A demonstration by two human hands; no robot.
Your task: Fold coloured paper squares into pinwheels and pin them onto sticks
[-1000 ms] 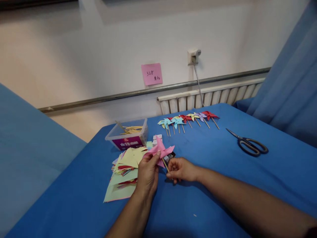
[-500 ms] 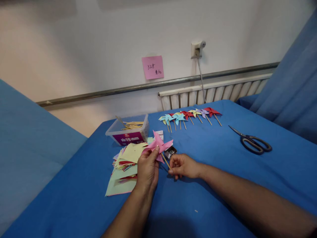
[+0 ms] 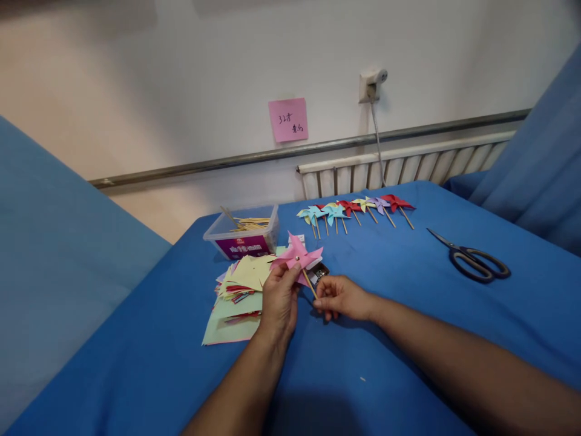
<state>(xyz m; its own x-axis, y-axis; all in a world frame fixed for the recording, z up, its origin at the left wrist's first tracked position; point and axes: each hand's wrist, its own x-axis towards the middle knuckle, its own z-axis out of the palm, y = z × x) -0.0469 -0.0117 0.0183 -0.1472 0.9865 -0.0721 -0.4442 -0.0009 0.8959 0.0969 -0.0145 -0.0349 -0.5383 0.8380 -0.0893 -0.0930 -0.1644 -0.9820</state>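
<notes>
- Done so far, judging by the layout — a row of finished pinwheels (image 3: 354, 209) lined up at the far side of the blue table (image 3: 408, 315), in teal, yellow, red and purple, each on its own stick, lying flat and just beside one another.
- In hand now: a pink pinwheel (image 3: 297, 254), held above the table near the middle, just beyond the paper stack.
- Left hand (image 3: 279, 300) closed on the pinwheel's lower edge, thumb and fingertips pinching the paper from below.
- Right hand (image 3: 342, 297) closed on the lower end of the wooden stick (image 3: 310, 283), which slants up-left to the pinwheel's centre.
- Looks of the pinwheel: four folded pink vanes, crisp points, a small pale pin head at the hub; stick thin and light brown; appears fully folded and already mounted.
- Left to do, as a judgement — plenty: a thick stack of cut paper sheets (image 3: 238, 290), pale yellow on top with red, pink and blue edges showing, lies under and left of the left hand.
- Clear plastic box of sticks (image 3: 242, 233) beyond the stack, well stocked.
- Small dark item (image 3: 320, 272) on the table right behind the pinwheel; too hidden to identify.
- Scissors (image 3: 472, 260) well apart to the right, untouched, blades near shut.
</notes>
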